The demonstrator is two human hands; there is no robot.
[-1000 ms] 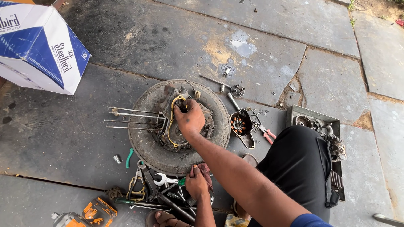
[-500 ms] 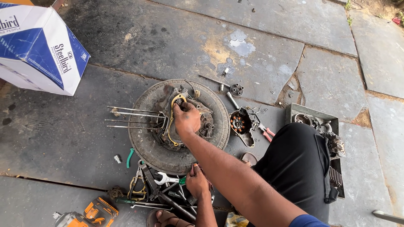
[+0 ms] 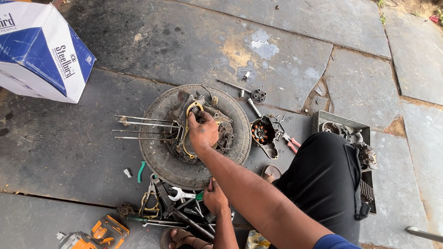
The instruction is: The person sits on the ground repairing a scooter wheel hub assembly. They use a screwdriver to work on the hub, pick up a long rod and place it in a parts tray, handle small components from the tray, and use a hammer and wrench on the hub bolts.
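A greasy engine casing (image 3: 221, 133) with a yellow gasket ring (image 3: 185, 138) lies on an old tyre (image 3: 161, 159) on the stone floor. My right hand (image 3: 203, 131) reaches over it, fingers curled on a small part at the top of the casing. Long metal studs (image 3: 143, 128) stick out to the left of the casing. My left hand (image 3: 214, 197) is lower down, on a pile of spanners and tools (image 3: 177, 203), fingers closed around a thin tool beside a green-handled one (image 3: 197, 195).
A blue and white carton (image 3: 39, 50) stands at the top left. A stator cover (image 3: 264, 133), red-handled pliers (image 3: 291, 144) and loose bolts (image 3: 256, 97) lie right of the tyre. A metal tray of parts (image 3: 339, 121) sits beside my black-trousered knee (image 3: 323, 180). An orange tool (image 3: 104, 230) lies bottom left.
My right hand has shifted slightly on the casing, fingers now nearer its top. My left hand stays on the tool pile.
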